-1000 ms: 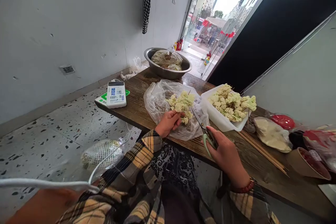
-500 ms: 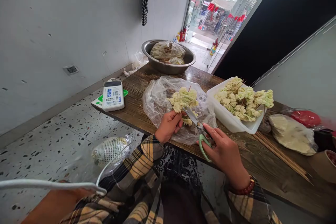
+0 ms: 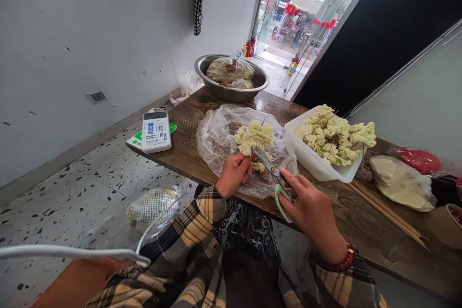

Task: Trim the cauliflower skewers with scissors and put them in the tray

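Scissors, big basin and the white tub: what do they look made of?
Scissors: blades look like grey metal with a soft sheen; smooth pale-green handles, probably plastic. Basin: likely stainless steel, being silvery and shiny. White tub: probably plastic, smooth and slightly translucent.

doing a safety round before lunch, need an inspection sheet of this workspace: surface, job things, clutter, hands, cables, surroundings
Surface: wooden table, dark and grained
Job's things: cauliflower over a crumpled clear bag; scissors with tips at the cauliflower; white tub heaped with cut pieces
Clutter: white device near the table's left edge; thin wooden sticks; metal bowl holding bagged contents
Hands: left hand grips the cauliflower, right hand the scissors
Cables: white cable across the lower left
Surroundings: speckled floor with a netted bundle; glass entrance beyond
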{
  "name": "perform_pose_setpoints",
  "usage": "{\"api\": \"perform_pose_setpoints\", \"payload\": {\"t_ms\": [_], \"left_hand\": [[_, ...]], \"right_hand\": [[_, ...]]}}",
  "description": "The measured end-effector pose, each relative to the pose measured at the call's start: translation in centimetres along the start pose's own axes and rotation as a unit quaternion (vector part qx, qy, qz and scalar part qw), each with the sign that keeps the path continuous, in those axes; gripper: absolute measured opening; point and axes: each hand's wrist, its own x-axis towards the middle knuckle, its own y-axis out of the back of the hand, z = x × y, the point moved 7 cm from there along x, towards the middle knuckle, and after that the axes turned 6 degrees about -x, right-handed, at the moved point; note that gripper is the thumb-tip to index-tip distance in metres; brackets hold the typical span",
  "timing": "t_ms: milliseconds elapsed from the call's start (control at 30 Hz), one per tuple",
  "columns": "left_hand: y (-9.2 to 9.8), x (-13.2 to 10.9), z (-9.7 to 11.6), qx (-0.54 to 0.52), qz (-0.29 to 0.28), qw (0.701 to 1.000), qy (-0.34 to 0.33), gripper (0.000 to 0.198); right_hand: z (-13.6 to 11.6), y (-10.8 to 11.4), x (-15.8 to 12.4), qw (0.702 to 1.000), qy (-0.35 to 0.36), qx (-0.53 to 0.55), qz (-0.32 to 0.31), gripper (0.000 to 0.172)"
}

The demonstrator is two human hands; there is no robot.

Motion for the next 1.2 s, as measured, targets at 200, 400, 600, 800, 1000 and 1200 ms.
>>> {"api": "perform_pose_setpoints", "payload": {"t_ms": [200,400,600,800,1000,1200], "left_hand": [[0.2,0.0,-0.1,0.015,0.012,1.0,-0.016,0.043],[0.3,0.0,-0.3,0.024,0.021,0.999,-0.017,0.045],[0.5,0.1,-0.6,0.055,0.025,0.998,-0.023,0.048],[0.5,0.1,-0.5,0.079,0.044,0.996,-0.024,0.049],[0.4,0.0,-0.3,0.078,0.035,0.996,-0.028,0.043],[0.5,0.3,-0.8,0.065,0.037,0.997,-0.013,0.037]], "right_hand": [[-0.7,-0.1,0.1,1.0,0.007,-0.017,0.01,0.048],[-1.2,-0.2,0.1,1.0,-0.001,-0.026,0.008,0.048],[-1.3,-0.7,0.0,0.999,-0.002,-0.033,-0.005,0.047],[-1.5,-0.3,0.2,0.998,0.004,-0.056,0.002,0.043],[-1.5,0.4,0.5,0.997,0.021,-0.078,0.008,0.039],[-0.7,1.0,0.4,0.997,0.022,-0.079,0.012,0.04]]}}
